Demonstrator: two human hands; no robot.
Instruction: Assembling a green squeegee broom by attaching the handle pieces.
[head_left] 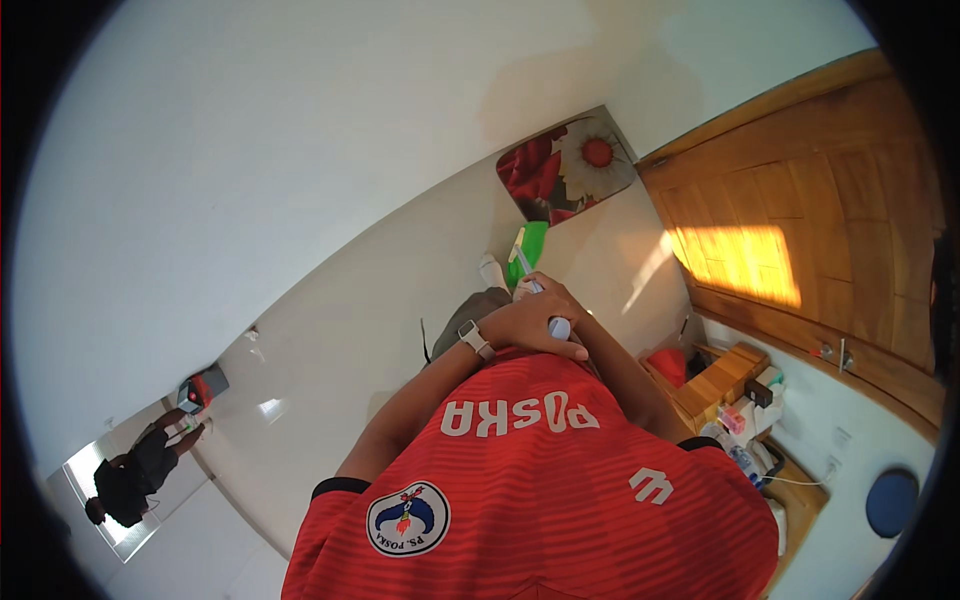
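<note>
The left hand (516, 324) and right hand (562, 297) wrap fingers round one pole (560, 328), probably for leverage; its green head (534, 246) is at the floor (340, 340).

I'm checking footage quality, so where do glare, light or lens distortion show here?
Head view: a bright patch lights the wooden door; head view: glare spots the pale floor; head view: fisheye curves the lower edge of the white wall.

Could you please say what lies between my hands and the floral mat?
In the head view, the handle's lower part and the green piece at its end lie there, near a foot.
</note>
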